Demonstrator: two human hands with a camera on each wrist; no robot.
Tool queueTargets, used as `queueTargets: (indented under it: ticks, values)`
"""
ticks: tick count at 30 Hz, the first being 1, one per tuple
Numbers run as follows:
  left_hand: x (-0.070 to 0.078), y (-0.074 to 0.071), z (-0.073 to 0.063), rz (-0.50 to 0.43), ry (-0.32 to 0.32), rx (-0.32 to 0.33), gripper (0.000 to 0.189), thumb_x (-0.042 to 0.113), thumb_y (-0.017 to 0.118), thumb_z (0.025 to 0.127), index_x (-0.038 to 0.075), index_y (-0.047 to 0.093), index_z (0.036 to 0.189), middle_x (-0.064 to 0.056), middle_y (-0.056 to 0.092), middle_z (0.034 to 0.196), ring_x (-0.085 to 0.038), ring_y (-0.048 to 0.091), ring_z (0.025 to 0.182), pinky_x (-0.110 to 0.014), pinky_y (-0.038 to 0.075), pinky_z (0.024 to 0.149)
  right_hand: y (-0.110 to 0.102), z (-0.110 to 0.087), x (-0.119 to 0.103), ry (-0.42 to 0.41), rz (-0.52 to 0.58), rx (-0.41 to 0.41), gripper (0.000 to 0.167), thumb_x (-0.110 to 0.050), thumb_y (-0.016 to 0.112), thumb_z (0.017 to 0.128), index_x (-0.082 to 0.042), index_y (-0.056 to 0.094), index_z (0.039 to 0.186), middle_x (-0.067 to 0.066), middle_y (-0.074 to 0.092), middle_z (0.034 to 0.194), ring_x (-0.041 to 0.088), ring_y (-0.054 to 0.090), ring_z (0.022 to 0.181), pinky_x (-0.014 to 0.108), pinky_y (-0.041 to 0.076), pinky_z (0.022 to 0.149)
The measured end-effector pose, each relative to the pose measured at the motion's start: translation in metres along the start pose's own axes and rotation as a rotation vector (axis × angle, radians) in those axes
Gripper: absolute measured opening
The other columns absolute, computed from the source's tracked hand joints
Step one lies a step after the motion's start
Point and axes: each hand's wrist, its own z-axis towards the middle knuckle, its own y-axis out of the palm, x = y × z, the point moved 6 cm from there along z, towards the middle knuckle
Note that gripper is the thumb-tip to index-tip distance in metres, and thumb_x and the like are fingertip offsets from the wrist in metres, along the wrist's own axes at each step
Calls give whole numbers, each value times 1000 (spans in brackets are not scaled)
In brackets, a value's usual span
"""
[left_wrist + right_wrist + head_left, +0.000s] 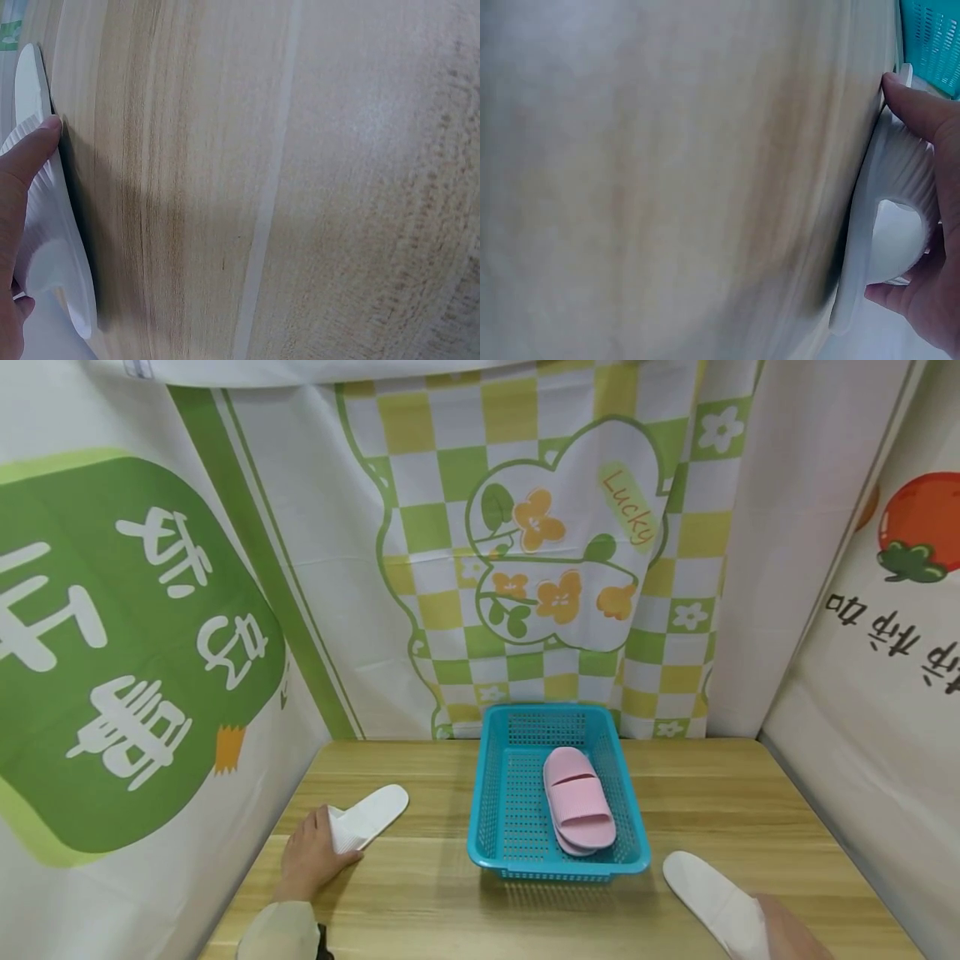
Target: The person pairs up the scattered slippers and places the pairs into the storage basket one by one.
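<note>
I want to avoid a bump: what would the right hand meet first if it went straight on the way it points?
Led by the white slipper it holds, the right hand would probably meet the blue basket first, near its right side; depth is hard to judge.

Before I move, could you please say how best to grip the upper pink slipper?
Probably the broad strap, from above and the left: the upper pink slipper lies on another slipper near the right wall of the blue basket, with open space leftward.
</note>
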Motion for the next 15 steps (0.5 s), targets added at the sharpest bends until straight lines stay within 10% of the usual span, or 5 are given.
queueTargets:
  ticks: [15]
  values:
    - [4,-3,0,1,-14,-9,101,39,88,63,-21,35,126,-38,51,109,-53,53,100,-60,45,82,-2,-8,1,36,3,55,107,-54,87,56,5,37,128,21,55,111,40,58,96,55,47,75]
